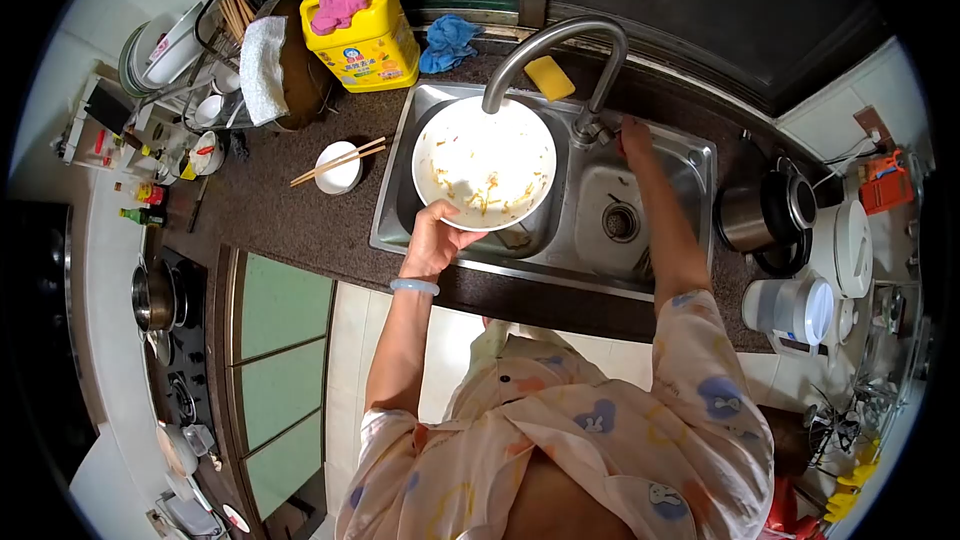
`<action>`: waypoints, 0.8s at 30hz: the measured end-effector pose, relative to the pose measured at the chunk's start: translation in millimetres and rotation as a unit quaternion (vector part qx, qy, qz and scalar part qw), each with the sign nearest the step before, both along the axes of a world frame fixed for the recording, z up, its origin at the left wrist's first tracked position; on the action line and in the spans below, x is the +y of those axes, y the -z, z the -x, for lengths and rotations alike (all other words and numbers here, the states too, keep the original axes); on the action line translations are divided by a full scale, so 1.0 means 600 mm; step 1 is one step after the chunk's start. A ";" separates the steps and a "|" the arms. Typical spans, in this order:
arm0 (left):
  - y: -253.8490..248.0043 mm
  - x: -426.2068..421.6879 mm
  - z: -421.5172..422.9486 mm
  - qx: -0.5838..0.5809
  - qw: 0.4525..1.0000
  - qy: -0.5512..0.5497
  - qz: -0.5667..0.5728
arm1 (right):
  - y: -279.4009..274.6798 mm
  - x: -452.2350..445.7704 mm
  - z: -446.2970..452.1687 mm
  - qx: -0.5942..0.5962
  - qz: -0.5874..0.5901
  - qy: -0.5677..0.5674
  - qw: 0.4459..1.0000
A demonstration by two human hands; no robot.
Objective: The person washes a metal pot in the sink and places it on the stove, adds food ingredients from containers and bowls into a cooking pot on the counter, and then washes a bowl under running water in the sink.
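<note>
white bowl (485, 148) in left hand (437, 241)

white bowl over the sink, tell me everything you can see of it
The white bowl is round, wide and plain, perhaps ceramic or plastic; I can't tell which. Its open side faces the camera, showing orange-yellow food scraps stuck inside, mostly toward the near side. The left hand holds its near edge above the left basin. The faucet spout overlaps its far rim; contact is unclear.
</note>
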State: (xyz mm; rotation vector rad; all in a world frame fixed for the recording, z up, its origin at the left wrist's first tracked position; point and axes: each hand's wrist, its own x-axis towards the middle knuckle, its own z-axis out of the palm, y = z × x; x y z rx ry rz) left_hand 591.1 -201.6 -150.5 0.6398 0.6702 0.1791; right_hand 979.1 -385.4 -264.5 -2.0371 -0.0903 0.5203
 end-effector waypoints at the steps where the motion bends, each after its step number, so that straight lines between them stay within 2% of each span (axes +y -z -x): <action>1: 0.000 -0.001 -0.004 0.003 1.000 -0.020 -0.002 | -0.005 0.000 0.018 -0.022 -0.010 0.030 0.999; 2: 0.001 -0.003 -0.008 0.005 0.999 -0.039 -0.005 | -0.015 0.003 0.029 -0.045 -0.021 0.060 0.997; 3: 0.002 -0.002 -0.011 0.005 0.999 -0.041 -0.005 | 0.030 0.001 0.007 -0.045 -0.022 0.058 0.997; 4: 0.005 -0.002 -0.014 0.016 0.998 -0.051 -0.021 | 0.117 -0.002 -0.035 -0.091 -0.006 0.073 0.993; 5: 0.008 -0.001 -0.014 0.027 0.997 -0.061 -0.037 | 0.165 -0.005 -0.057 -0.137 0.009 0.088 0.987; 6: 0.013 0.001 -0.014 0.023 0.998 -0.051 -0.034 | 0.129 -0.003 -0.040 -0.137 0.009 0.087 0.987; 8: 0.000 -0.008 -0.021 0.016 0.998 -0.061 -0.027 | 0.013 0.000 0.022 0.012 -0.032 0.088 0.996; 9: -0.004 -0.013 -0.024 0.009 0.997 -0.069 -0.019 | 0.014 -0.002 0.024 0.013 -0.032 0.087 0.996; 11: 0.007 -0.017 -0.029 0.007 0.997 -0.069 -0.019 | 0.015 -0.004 0.026 0.034 -0.103 0.088 0.990; 15: 0.021 -0.027 -0.033 -0.005 0.997 -0.074 -0.005 | 0.051 0.003 0.019 -0.006 -0.093 0.080 0.992; 16: 0.023 -0.028 -0.035 -0.006 0.997 -0.077 -0.003 | 0.052 0.011 0.022 -0.162 -0.013 0.027 0.986; 17: 0.024 -0.030 -0.034 -0.008 0.997 -0.077 0.004 | 0.051 0.015 0.025 -0.312 0.067 -0.027 0.947; 18: 0.022 -0.033 -0.033 -0.009 0.997 -0.076 0.011 | 0.056 0.016 0.018 -0.312 0.067 -0.031 0.947; 20: 0.017 -0.043 -0.033 -0.008 0.995 -0.096 0.005 | 0.060 0.030 -0.006 -0.305 0.161 -0.035 0.938; 21: 0.013 -0.048 -0.031 -0.004 0.993 -0.114 0.000 | 0.037 0.029 -0.004 -0.307 0.160 -0.040 0.937; 23: 0.013 -0.056 -0.021 -0.004 0.992 -0.129 0.003 | -0.066 0.012 0.017 -0.281 0.317 -0.278 0.862; 24: 0.014 -0.061 -0.017 -0.006 0.990 -0.139 0.005 | -0.104 0.012 0.036 -0.282 0.316 -0.284 0.860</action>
